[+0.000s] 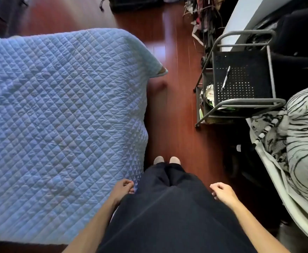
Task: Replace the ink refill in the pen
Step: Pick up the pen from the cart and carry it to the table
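A pen [225, 78] with a clear and dark barrel lies slanted on the black perforated top shelf of a grey metal cart [241, 102] at the right. I stand on the floor well short of it. My left hand [124, 188] hangs by my hip at the bed's edge, fingers loosely curled with nothing in them. My right hand [221, 192] hangs on the other side, also loosely curled and holding nothing. No separate refill is visible.
A bed under a pale blue quilt [58, 115] fills the left. A strip of red-brown wood floor [177, 99] runs between bed and cart. A chair with zebra-striped fabric [303, 143] sits at the right. Clutter lies beyond the cart.
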A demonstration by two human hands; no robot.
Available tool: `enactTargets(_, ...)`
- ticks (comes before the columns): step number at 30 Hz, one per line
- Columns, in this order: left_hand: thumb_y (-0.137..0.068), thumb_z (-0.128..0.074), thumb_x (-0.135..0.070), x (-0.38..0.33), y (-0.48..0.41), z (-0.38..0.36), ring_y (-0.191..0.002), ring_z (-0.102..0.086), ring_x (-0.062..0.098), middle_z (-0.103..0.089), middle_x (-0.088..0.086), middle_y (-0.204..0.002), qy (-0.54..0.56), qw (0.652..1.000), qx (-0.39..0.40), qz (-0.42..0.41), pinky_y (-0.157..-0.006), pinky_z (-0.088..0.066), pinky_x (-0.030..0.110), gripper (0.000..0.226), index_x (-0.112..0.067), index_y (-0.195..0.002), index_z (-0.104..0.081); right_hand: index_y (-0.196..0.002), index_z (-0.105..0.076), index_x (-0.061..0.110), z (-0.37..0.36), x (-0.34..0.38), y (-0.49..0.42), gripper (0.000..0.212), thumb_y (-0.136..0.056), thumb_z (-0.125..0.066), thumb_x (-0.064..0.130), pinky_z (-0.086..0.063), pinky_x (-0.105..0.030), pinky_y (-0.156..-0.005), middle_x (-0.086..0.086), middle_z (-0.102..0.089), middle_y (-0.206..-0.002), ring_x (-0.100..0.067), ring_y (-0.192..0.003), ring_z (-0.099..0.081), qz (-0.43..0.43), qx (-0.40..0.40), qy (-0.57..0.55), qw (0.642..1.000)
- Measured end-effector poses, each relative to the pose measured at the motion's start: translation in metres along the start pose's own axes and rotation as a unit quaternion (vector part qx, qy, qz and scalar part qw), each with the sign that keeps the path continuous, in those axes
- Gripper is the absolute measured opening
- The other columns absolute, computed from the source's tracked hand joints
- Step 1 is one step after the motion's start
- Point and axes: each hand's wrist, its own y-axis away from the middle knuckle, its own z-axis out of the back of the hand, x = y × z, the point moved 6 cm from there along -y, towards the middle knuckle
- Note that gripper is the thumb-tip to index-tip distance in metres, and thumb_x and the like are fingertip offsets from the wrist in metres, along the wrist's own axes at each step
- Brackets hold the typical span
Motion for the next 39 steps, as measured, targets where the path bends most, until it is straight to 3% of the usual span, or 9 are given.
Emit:
enactTargets(3, -0.104, -0.052, -0.008, 0.000, 0.000, 0.014, -0.069, -0.060, 0.017, -0.065, 0.014, -0.080, -0.010, 0.999, -0.029, 0.015, -0.059, -0.048, 0.016, 0.012, -0.002, -0.104, -0.063, -0.097, -0.074, 0.012, 0.012, 0.038, -0.020, 0.018, -0.107, -0.062, 0.022, -0.042, -0.029, -0.058, -0.006, -0.072, -0.078, -0.022, -0.067, -0.064, 0.033, -0.013, 0.008, 0.999)
enactTargets(6, -0.103, -0.053, -0.010, 0.001, -0.002, 0.024, -0.058, -0.053, 0.013, -0.063, 0.011, -0.077, -0.040, 0.998, -0.031, 0.036, -0.049, -0.040, 0.016, 0.017, 0.002, -0.110, -0.064, -0.099, -0.073, 0.014, 0.022, 0.095, -0.031, 0.016, -0.106, -0.062, 0.023, -0.043, -0.027, -0.059, -0.005, -0.073, -0.079, -0.020, -0.067, -0.064, 0.077, -0.023, -0.006, 0.997)
enactTargets(10, -0.101, -0.051, -0.004, -0.004, -0.016, 0.034, -0.048, -0.045, 0.015, -0.055, 0.004, -0.061, -0.048, 0.996, -0.020, 0.066, -0.046, -0.034, 0.021, 0.015, -0.003, -0.091, -0.062, -0.098, -0.072, 0.020, 0.033, 0.157, -0.047, 0.014, -0.105, -0.062, 0.026, -0.044, -0.026, -0.060, -0.004, -0.074, -0.081, -0.017, -0.068, -0.065, 0.108, -0.035, -0.014, 0.993)
enactTargets(14, -0.101, -0.052, -0.006, -0.034, -0.042, 0.054, -0.051, -0.047, 0.008, -0.056, 0.000, -0.062, -0.103, 0.994, -0.005, 0.046, -0.039, -0.037, 0.008, 0.025, -0.010, -0.078, -0.061, -0.097, -0.073, 0.021, 0.041, 0.189, -0.057, 0.015, -0.105, -0.062, 0.027, -0.044, -0.026, -0.059, -0.004, -0.074, -0.080, -0.017, -0.066, -0.065, 0.098, -0.049, -0.013, 0.994)
enactTargets(19, -0.100, -0.056, -0.012, -0.114, -0.082, 0.076, -0.066, -0.053, 0.014, -0.061, 0.004, -0.074, -0.150, 0.989, 0.012, 0.000, -0.058, -0.040, 0.025, 0.032, -0.019, -0.068, -0.059, -0.099, -0.075, 0.015, 0.049, 0.187, -0.063, 0.016, -0.105, -0.063, 0.023, -0.043, -0.026, -0.057, -0.005, -0.073, -0.081, -0.018, -0.066, -0.064, 0.054, -0.068, -0.010, 0.996)
enactTargets(23, -0.102, -0.052, -0.006, -0.202, -0.114, 0.079, -0.069, -0.056, 0.021, -0.061, 0.009, -0.073, -0.134, 0.989, 0.049, -0.033, -0.073, -0.043, 0.029, 0.024, -0.008, -0.081, -0.064, -0.095, -0.078, 0.015, 0.054, 0.173, -0.059, 0.017, -0.104, -0.066, 0.021, -0.043, -0.027, -0.057, -0.006, -0.075, -0.082, -0.019, -0.065, -0.065, 0.002, -0.078, -0.014, 0.997)
enactTargets(28, -0.103, -0.048, -0.004, -0.314, -0.138, 0.074, -0.053, -0.051, 0.014, -0.058, 0.009, -0.070, -0.068, 0.992, 0.050, -0.090, -0.043, -0.043, 0.015, 0.014, -0.006, -0.093, -0.058, -0.095, -0.079, 0.014, 0.058, 0.172, -0.056, 0.017, -0.104, -0.065, 0.020, -0.049, -0.034, -0.069, -0.017, -0.081, -0.099, -0.036, -0.089, -0.075, -0.049, -0.060, -0.051, 0.996)
enactTargets(35, -0.104, -0.046, -0.005, -0.399, -0.160, 0.072, -0.055, -0.049, 0.014, -0.057, 0.008, -0.072, -0.124, 0.987, 0.041, -0.089, -0.040, -0.040, 0.013, 0.014, -0.007, -0.097, -0.058, -0.103, -0.079, 0.006, 0.097, 0.231, -0.100, 0.017, -0.106, -0.066, 0.017, -0.044, -0.033, -0.072, -0.015, -0.078, -0.102, -0.029, -0.089, -0.066, -0.057, -0.052, -0.059, 0.995)
enactTargets(39, -0.102, -0.044, 0.002, -0.423, -0.164, 0.080, -0.046, -0.041, 0.010, -0.048, 0.007, -0.064, -0.184, 0.979, 0.035, -0.076, -0.041, -0.033, 0.018, 0.027, -0.008, -0.080, -0.054, -0.108, -0.077, -0.002, 0.130, 0.300, -0.140, 0.018, -0.105, -0.065, 0.011, -0.046, -0.032, -0.071, -0.014, -0.072, -0.089, -0.024, -0.082, -0.064, -0.026, -0.054, -0.074, 0.995)
